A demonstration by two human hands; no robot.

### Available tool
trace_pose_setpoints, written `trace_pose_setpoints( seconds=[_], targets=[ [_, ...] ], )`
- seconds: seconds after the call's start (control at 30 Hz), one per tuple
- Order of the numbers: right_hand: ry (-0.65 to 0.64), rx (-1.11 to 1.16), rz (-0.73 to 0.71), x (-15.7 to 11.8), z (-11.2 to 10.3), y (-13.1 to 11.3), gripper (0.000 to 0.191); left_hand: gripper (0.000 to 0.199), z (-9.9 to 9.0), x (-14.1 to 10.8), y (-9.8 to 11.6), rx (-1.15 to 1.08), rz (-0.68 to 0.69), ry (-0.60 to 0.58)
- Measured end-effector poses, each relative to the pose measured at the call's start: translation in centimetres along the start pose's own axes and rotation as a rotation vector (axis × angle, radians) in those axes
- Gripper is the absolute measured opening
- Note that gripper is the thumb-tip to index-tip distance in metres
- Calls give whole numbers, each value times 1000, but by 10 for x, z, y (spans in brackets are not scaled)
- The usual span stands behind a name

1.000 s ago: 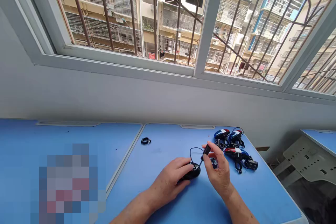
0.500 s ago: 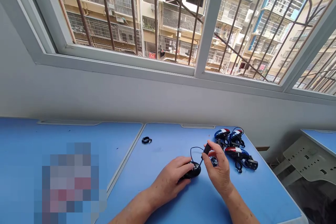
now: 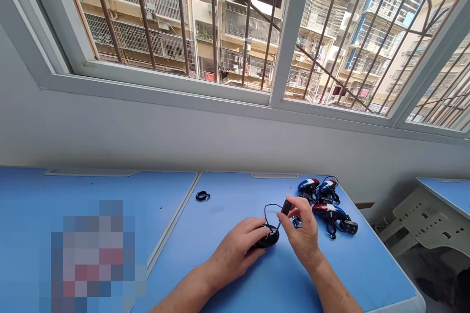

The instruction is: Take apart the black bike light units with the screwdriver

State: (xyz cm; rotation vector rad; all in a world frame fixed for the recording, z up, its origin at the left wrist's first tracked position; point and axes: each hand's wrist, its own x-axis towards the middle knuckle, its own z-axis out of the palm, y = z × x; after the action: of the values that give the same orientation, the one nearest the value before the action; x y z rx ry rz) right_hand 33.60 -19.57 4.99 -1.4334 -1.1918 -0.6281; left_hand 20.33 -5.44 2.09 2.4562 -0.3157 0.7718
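Below a barred window [image 3: 287, 49], blue tabletop [image 3: 352, 274], left hand [image 3: 239, 245] on black device [image 3: 270, 240]

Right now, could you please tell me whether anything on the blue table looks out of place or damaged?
Nothing looks spilled or damaged; only the small black ring stands out, lying alone, away from the rounded red, white and blue devices.

Cannot see the left end of the black rounded unit [image 3: 270, 239], covered by the left hand [image 3: 240, 243]. Cannot identify the dark item [image 3: 297, 222] right of the unit, partly hidden by the right hand [image 3: 304, 234], nor the pixelated patch [image 3: 91, 249] far left of the unit. Can follow both forearms [image 3: 187, 286] below the unit only to the bottom edge.
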Motion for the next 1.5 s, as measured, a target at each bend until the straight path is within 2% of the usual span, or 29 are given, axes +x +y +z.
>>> trace_pose_setpoints(
  seconds=[0.3, 0.63, 0.87, 1.03, 1.2, 1.5],
  targets=[
    [-33, 13, -16, -7, 2, 5, 42, 40, -2, 1, 4, 20, -15, -21],
    [-7, -23, 54, -5, 4, 4, 30, 41, -2, 3, 3, 36, -5, -33],
    [-44, 60, 53, -8, 2, 3, 41, 39, 0, 2, 2, -3, -33, -26],
    [-61, 70, 59, -6, 2, 4, 40, 41, 1, 1, 1, -3, -32, -37],
    [-20, 38, 39, -3, 2, 5, 34, 42, 0, 0, 0, 6, -12, -22],
    [-81, 94, 67, -8, -1, 3, 45, 39, -1, 3, 3, 19, -20, -25]
  ],
)
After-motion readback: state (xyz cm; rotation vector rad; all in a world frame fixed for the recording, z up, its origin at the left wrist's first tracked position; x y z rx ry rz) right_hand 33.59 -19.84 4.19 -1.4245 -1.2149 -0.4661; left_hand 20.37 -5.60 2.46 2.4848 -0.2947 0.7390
